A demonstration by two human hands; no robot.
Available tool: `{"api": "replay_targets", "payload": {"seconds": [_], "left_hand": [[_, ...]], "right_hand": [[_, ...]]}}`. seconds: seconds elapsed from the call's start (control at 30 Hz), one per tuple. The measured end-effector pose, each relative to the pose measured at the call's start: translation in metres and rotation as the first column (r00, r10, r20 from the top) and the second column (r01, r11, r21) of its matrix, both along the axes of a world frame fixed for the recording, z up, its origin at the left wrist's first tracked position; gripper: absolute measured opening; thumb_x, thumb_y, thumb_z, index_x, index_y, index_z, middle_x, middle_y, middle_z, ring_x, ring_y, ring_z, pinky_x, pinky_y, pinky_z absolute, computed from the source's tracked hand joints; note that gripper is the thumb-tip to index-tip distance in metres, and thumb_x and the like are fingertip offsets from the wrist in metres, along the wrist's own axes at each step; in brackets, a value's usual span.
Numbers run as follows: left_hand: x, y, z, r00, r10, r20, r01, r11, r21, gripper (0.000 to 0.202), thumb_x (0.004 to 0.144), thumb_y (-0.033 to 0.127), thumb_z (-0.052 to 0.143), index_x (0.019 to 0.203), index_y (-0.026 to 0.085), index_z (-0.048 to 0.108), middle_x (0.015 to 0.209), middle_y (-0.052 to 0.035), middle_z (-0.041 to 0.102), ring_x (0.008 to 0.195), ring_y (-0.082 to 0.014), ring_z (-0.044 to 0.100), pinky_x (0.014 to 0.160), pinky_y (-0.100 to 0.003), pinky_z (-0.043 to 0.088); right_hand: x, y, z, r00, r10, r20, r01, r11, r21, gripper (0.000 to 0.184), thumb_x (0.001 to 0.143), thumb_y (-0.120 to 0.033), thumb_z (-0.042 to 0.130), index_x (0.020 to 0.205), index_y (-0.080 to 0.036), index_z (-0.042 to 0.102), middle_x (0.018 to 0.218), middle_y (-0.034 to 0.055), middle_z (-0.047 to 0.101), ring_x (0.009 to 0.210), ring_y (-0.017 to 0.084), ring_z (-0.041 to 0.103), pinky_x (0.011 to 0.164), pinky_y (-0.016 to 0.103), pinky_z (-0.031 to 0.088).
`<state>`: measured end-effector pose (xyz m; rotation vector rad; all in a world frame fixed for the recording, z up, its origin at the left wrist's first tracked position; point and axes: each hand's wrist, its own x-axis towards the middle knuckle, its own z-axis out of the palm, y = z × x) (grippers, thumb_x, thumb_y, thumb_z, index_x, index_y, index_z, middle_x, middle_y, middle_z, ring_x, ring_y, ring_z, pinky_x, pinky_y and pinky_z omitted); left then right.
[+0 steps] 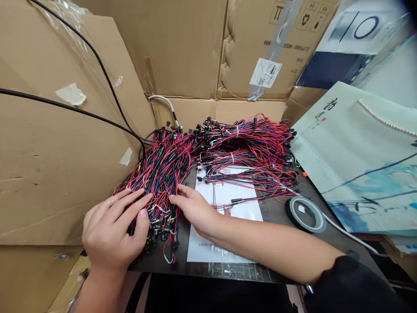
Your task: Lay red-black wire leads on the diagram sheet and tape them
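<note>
Wire harnesses (166, 163) lie heaped by the left hand (115, 226), its fingers slightly apart. Whether the right hand (198, 214), at their edge, pinches any, I cannot tell.

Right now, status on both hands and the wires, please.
Left hand on the wire pile; right hand at its right side. Grip unclear on both. Wires jumbled, overlapping. Tape roll clear of hands.

Comes to two hands (114, 230) (198, 213), one roll of tape (291, 214), one printed sheet (247, 211), one paper bag (361, 161) and two black cables (93, 50) (65, 106); leaves wires (163, 169) too many and tangled to number, on one tabletop (337, 241)
</note>
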<state>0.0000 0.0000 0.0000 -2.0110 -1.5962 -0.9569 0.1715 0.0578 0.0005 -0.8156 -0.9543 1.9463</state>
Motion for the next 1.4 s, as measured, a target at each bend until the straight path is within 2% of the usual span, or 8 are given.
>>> {"api": "replay_targets", "payload": {"seconds": [0.3, 0.43, 0.67, 0.87, 1.07, 1.2, 1.27, 1.4], "left_hand": [[0.013, -0.048, -0.01, 0.985, 0.06, -0.16, -0.016, 0.965, 0.261, 0.062, 0.064, 0.051, 0.084, 0.115, 0.022, 0.065, 0.109, -0.0111, 0.066, 0.104, -0.0332, 0.06, 0.094, -0.054, 0.046], [0.031, -0.074, -0.029, 0.978, -0.119, -0.173, 0.135, 0.987, 0.085, 0.038, 0.065, 0.039, 0.088, 0.092, 0.023, 0.067, 0.079, -0.0016, 0.068, 0.08, -0.0208, 0.059, 0.077, -0.037, 0.043], [0.025, -0.074, -0.043, 0.96, -0.208, -0.187, 0.19, 0.976, -0.11, 0.022, 0.083, 0.027, 0.075, 0.104, 0.03, 0.073, 0.091, 0.0047, 0.075, 0.085, -0.0178, 0.059, 0.073, -0.032, 0.036], [0.005, -0.067, -0.052, 0.898, -0.183, -0.401, 0.135, 0.98, -0.147, 0.021, 0.086, 0.025, 0.069, 0.106, 0.029, 0.072, 0.101, 0.0018, 0.075, 0.081, -0.0179, 0.058, 0.071, -0.033, 0.036], [0.023, -0.071, -0.04, 0.891, -0.153, -0.428, 0.109, 0.986, -0.126, 0.027, 0.082, 0.03, 0.073, 0.109, 0.029, 0.07, 0.095, 0.0002, 0.074, 0.078, -0.0192, 0.057, 0.07, -0.033, 0.037], [0.047, -0.075, -0.03, 0.917, -0.152, -0.37, 0.166, 0.986, 0.005, 0.028, 0.073, 0.033, 0.082, 0.098, 0.027, 0.07, 0.084, 0.0, 0.072, 0.075, -0.018, 0.059, 0.069, -0.033, 0.035], [0.064, -0.076, -0.025, 0.946, -0.145, -0.29, 0.178, 0.98, 0.09, 0.028, 0.069, 0.029, 0.085, 0.091, 0.025, 0.069, 0.077, 0.0001, 0.069, 0.072, -0.0179, 0.059, 0.073, -0.036, 0.037], [0.11, -0.069, -0.013, 0.928, -0.372, -0.029, 0.372, 0.928, -0.015, 0.023, 0.076, 0.012, 0.077, 0.093, 0.022, 0.065, 0.079, -0.0015, 0.066, 0.075, -0.0163, 0.059, 0.081, -0.035, 0.045]], "right_hand": [[0.005, -0.004, 0.001, 0.996, -0.075, 0.051, 0.074, 0.997, 0.023, 0.065, 0.076, -0.019, 0.062, 0.14, -0.023, 0.05, 0.129, 0.004, 0.066, 0.117, 0.019, 0.062, 0.11, 0.04, 0.043], [0.009, -0.01, 0.004, 0.997, -0.065, 0.04, 0.064, 0.997, 0.04, 0.073, 0.08, -0.024, 0.06, 0.15, -0.022, 0.039, 0.145, 0.0036, 0.055, 0.132, 0.019, 0.052, 0.118, 0.039, 0.034], [0.016, -0.015, 0.008, 0.987, -0.161, -0.021, 0.161, 0.987, 0.004, 0.07, 0.092, -0.038, 0.049, 0.157, -0.026, 0.024, 0.162, -0.0031, 0.027, 0.149, 0.017, 0.027, 0.123, 0.041, 0.022], [-0.005, -0.01, -0.002, 0.955, -0.042, 0.294, -0.024, 0.976, 0.218, 0.076, 0.098, -0.056, 0.04, 0.159, -0.019, 0.013, 0.166, -0.0005, 0.0, 0.153, 0.014, -0.007, 0.125, 0.039, -0.006], [0.034, -0.02, 0.012, 0.909, -0.048, 0.415, -0.155, 0.884, 0.441, 0.071, 0.099, -0.05, 0.043, 0.159, -0.024, 0.015, 0.165, 0.004, 0.018, 0.153, 0.017, 0.012, 0.125, 0.044, 0.013], [0.114, -0.012, 0.018, 0.712, -0.245, 0.658, -0.498, 0.484, 0.719, 0.037, 0.099, -0.03, 0.047, 0.133, -0.019, 0.058, 0.139, 0.0103, 0.057, 0.131, 0.02, 0.049, 0.112, 0.038, 0.036], [0.155, -0.003, 0.013, 0.461, -0.449, 0.765, -0.731, 0.296, 0.614, 0.031, 0.1, -0.022, 0.043, 0.122, -0.016, 0.064, 0.115, 0.0124, 0.067, 0.11, 0.024, 0.058, 0.096, 0.04, 0.043], [0.209, 0.008, -0.009, 0.017, -0.713, 0.701, -0.869, 0.337, 0.363, 0.018, 0.096, -0.015, 0.05, 0.102, -0.015, 0.066, 0.096, 0.0115, 0.066, 0.091, 0.024, 0.057, 0.079, 0.038, 0.038]]}}
